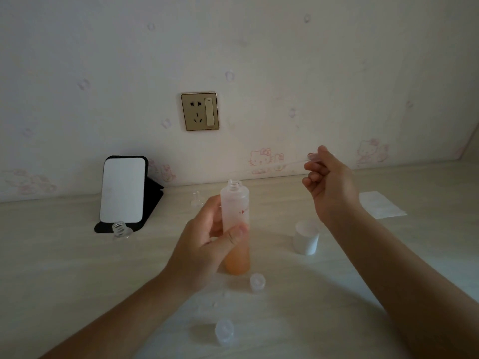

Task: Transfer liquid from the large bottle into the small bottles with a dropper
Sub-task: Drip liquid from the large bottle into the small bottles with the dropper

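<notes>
Far left on the pale wood-grain table (77,268): a white-faced rectangular mirror on a black folding stand (124,189), with a small clear glass bottle with a threaded neck (121,229) lying just in front. Behind, on the wall: a gold-framed socket with switch (199,111). Centre: left hand (204,244), grip closed around the tall frosted plastic bottle with orange liquid at its bottom (236,224), upright, uncapped, base on the table. Beyond it, a small clear part (196,199), too faint to identify. Near centre: a small translucent cap (224,331); another (257,281) just right of the bottle's base. Right: a white cylindrical cup (307,238). Above, right hand (329,182) raised, grip pinched on the clear thin plastic dropper (298,163), tip pointing left, well above the bottle's mouth. Far right: a flat white paper sheet (382,204).
</notes>
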